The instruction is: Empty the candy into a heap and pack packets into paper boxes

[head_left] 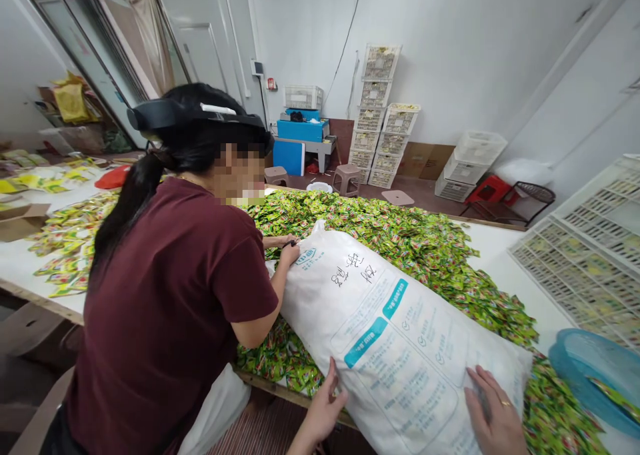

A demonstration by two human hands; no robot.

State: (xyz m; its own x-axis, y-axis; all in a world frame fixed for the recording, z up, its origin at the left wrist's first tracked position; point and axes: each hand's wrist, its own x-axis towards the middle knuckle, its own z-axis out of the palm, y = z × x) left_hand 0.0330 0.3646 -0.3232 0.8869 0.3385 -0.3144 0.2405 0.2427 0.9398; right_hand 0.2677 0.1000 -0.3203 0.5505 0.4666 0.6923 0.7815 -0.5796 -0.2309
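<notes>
A big white woven sack [395, 335] with blue labels and handwriting lies across the table on a heap of green sachets [425, 242]. My left hand [325, 408] presses against the sack's near left side with fingers spread. My right hand [493, 412], wearing a ring, lies flat on the sack's near end, fingers stretched out. A co-worker in a maroon shirt [170, 308] leans over the table at the left, one hand [290, 250] at the sack's far end holding a dark pen-like object.
White table [500, 242] edge runs along the front. A blue plastic basin [595, 375] sits at the right, white crates [590, 255] beyond it. More stacked crates [380, 115], stools and a blue box stand by the far wall. Yellow-green sachets [65, 242] lie at left.
</notes>
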